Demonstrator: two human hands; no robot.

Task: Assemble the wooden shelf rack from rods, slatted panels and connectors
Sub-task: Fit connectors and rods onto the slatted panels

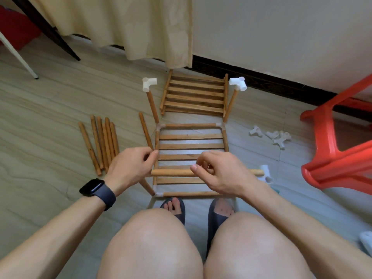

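The partly built rack stands on the floor in front of my feet. Its base is a slatted panel point(191, 146) framed by rods and corner connectors. Two far upright rods carry white connectors point(149, 83) point(238, 83). My left hand point(128, 165) grips the top of the near-left upright rod point(148, 187); whatever sits on that rod's top is hidden under my fingers. My right hand point(219, 174) holds a loose rod point(171, 172) level above the panel, its left end next to my left hand. The rod's right end lies by a white connector point(265, 174) at the near-right corner.
Several loose rods point(100, 141) lie on the floor to the left, and one more rod point(145, 130) beside the frame. Spare slatted panels point(195, 95) are stacked by the wall. Loose white connectors point(270, 135) lie to the right, near a red plastic stool point(326, 158).
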